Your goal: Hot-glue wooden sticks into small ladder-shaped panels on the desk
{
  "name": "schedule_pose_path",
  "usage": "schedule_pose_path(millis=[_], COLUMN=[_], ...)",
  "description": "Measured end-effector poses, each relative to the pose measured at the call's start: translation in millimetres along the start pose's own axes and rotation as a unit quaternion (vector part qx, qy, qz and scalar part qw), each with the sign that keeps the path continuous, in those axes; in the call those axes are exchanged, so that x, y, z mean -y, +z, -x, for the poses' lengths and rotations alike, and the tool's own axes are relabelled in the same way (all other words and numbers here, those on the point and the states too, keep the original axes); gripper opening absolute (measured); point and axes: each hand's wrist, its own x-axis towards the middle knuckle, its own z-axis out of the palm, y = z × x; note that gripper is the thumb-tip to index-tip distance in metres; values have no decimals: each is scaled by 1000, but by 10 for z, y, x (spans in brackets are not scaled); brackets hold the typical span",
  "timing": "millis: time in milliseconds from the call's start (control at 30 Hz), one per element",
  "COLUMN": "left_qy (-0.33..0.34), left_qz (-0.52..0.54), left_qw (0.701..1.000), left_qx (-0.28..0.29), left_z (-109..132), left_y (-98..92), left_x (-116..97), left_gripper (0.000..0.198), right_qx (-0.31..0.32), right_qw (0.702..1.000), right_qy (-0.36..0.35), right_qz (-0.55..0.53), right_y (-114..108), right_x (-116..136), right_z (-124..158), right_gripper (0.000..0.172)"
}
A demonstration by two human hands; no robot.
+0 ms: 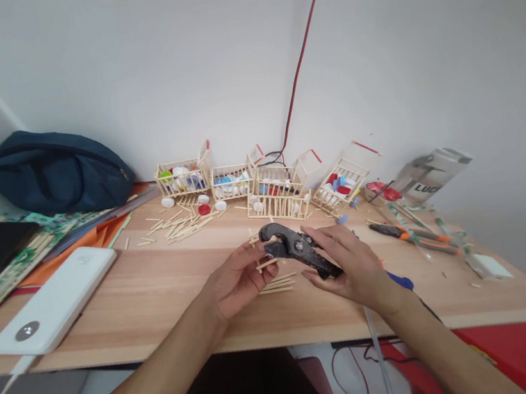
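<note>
My left hand (238, 281) pinches a small frame of thin wooden sticks (259, 263) above the table. In my right hand (352, 266) are black pruning shears (299, 247), with a hooked jaw and a bolt at the pivot. A blue handle end (401, 280) shows behind my right wrist. The shears' jaws lie over the stick frame, close to my left fingertips; whether they touch it, I cannot tell. Several cut sticks (279, 283) lie in a row on the table just below my hands.
Along the wall stand several stick-built carts holding bottle caps, such as the leftmost cart (183, 178). Loose stick pieces (184, 225) are scattered before them. Orange-handled pliers (413, 236) rest at right. A white power bank (54, 302) and blue bag (56, 172) occupy the left.
</note>
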Motion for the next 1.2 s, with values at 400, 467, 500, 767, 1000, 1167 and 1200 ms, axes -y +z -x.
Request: schedule_pose_path(millis=[400, 467, 500, 767, 1000, 1167, 1200], left_qy=[-14, -14, -15, -14, 22, 55, 61], left_qz=[9, 15, 25, 40, -96, -181, -194], left_qw=[1000, 1000, 1000, 999, 994, 981, 978], left_qx=[3, 1, 4, 13, -43, -54, -51], left_z=[-3, -8, -11, -5, 15, -40, -59], left_y=[46, 50, 50, 41, -19, -67, -73], left_x=[-3, -3, -2, 7, -120, -217, -227], left_gripper=[13, 13, 14, 8, 12, 18, 20], right_qx=[17, 19, 19, 15, -50, 8, 34], right_qw=[1000, 1000, 1000, 1000, 987, 931, 920], right_qy=[-4, -3, -3, -12, 123, 299, 324], right_qz=[-8, -10, -9, 23, 88, 209, 216], right_y=[-36, -44, -48, -71, -406, -601, -605], right_x=[-59, -68, -74, -75, -187, -829, -972], right_z=[-30, -38, -42, -57, 123, 776, 954], right_gripper=[59, 58, 56, 55, 58, 67, 70])
